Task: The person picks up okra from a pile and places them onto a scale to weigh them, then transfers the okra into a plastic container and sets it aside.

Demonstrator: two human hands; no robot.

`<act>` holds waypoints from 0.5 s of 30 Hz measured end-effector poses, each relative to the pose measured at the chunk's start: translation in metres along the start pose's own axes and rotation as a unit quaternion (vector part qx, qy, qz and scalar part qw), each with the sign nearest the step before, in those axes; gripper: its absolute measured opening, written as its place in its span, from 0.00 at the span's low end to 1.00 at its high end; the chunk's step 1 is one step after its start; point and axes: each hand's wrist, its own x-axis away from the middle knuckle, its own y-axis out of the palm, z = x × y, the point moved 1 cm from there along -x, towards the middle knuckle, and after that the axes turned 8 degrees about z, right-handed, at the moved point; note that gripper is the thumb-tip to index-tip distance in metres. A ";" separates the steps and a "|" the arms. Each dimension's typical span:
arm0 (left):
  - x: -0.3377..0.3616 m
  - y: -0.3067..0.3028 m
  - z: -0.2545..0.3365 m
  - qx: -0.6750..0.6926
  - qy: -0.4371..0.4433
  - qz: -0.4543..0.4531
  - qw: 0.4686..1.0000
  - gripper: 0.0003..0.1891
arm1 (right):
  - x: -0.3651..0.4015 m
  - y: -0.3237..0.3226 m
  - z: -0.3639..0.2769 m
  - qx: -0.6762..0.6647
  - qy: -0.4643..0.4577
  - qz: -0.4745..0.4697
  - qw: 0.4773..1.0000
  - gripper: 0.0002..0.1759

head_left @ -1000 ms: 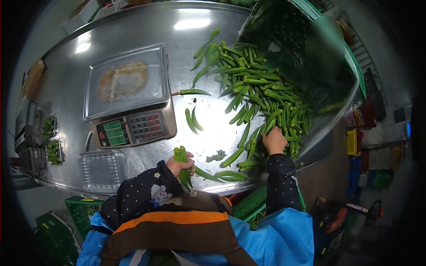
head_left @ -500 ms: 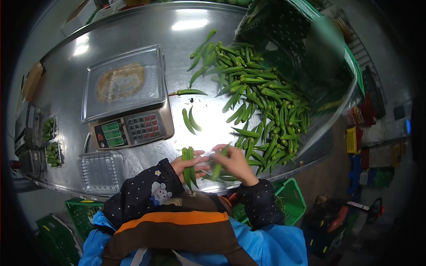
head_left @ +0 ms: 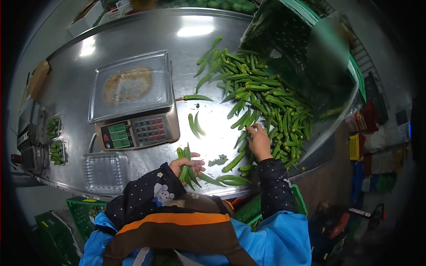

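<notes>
Right now the left hand [head_left: 188, 164] is closed around a small bunch of green okra pods [head_left: 184, 156]. It holds them upright over the near edge of the shiny round steel desk [head_left: 133, 31], in front of and a little right of the grey digital weighing scale [head_left: 135, 104] with its clear rectangular pan. The right hand [head_left: 258, 142] lies palm down farther right of the scale, fingers curled onto the near fringe of a big heap of loose green okra [head_left: 262, 95]; whether it actually grips a pod I cannot tell. Two curved loose okra pods [head_left: 194, 125] lie side by side just right of the scale's keypad, apart from the heap. A clear plastic punnet [head_left: 103, 172] sits just in front of the scale's left corner. Left of the scale, small trays filled with okra [head_left: 53, 139] sit at the desk's edge. Well to the right of the scale, a dark green plastic crate [head_left: 293, 40] lies tipped toward the heap.
</notes>
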 end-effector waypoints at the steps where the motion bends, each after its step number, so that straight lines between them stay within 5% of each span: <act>1: 0.001 -0.001 0.000 0.000 -0.001 0.002 1.000 0.23 | -0.001 0.000 -0.005 0.021 -0.036 0.033 0.999 0.20; 10: 0.002 0.002 0.002 -0.015 0.050 0.010 0.999 0.27 | 0.005 0.017 -0.017 0.058 -0.107 0.058 0.991 0.11; 15: -0.006 -0.010 -0.001 0.008 0.028 -0.021 0.999 0.27 | -0.006 -0.003 -0.028 0.042 -0.146 0.022 0.988 0.16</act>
